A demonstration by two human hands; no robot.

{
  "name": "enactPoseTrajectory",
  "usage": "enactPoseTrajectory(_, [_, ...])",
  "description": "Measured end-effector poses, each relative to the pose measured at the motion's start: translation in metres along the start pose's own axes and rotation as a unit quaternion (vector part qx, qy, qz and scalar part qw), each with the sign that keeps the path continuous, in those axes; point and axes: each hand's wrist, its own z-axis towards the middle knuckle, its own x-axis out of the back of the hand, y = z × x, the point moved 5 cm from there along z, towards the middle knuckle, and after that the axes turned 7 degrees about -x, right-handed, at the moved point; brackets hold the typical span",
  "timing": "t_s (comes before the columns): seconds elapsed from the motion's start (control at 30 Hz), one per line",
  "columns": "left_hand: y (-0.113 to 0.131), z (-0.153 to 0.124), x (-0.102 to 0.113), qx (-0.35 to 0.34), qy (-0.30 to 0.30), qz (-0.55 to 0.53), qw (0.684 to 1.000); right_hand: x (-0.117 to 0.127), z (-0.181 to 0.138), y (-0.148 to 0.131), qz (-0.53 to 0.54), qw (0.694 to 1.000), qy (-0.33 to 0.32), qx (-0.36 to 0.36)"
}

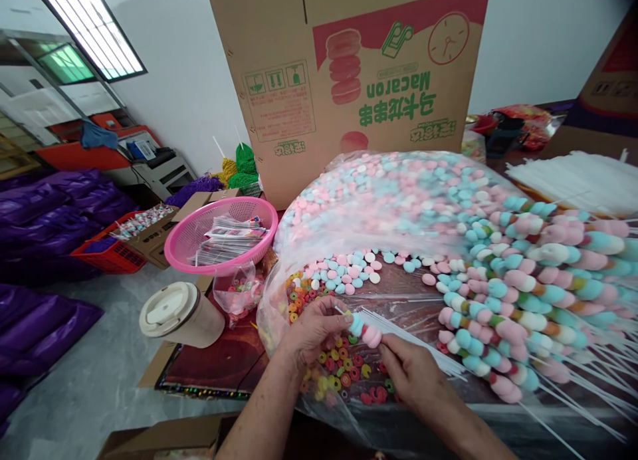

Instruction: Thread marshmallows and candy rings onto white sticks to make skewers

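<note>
My left hand (313,328) is closed in a pinch on a blue marshmallow candy (355,324) at the tip of a thin white stick (399,334). A pink candy (371,336) sits right behind the blue one on the same stick. My right hand (409,372) is closed around that stick just behind the pink piece. Small coloured ring candies (343,370) lie on the plastic under both hands. Loose pink, blue and white candies (349,270) lie just beyond them. A heap of finished candy skewers (518,294) is stacked to the right.
A big clear bag of pink and blue candies (399,194) fills the middle, with an upside-down "Macaron" carton (349,68) behind. At left are a pink basket of packets (224,237) and a lidded paper cup (179,314). Bare white sticks (578,177) lie at far right.
</note>
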Motion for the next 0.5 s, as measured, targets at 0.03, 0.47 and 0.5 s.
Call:
enactPoseTrajectory(0.03, [0.005,0.003,0.003,-0.023,0.028,0.026,0.999,0.003,0.008,0.001,0.035,0.999,0.003,-0.003])
enactPoseTrajectory(0.47, [0.026,0.014,-0.011,-0.137,0.094,0.686,0.709,-0.017,0.115,-0.018,0.052,0.997,0.038,-0.042])
enactPoseTrajectory(0.5, [0.023,0.008,-0.01,-0.136,0.076,0.696,0.701,-0.02,0.116,-0.018,0.052,0.997,0.036,-0.046])
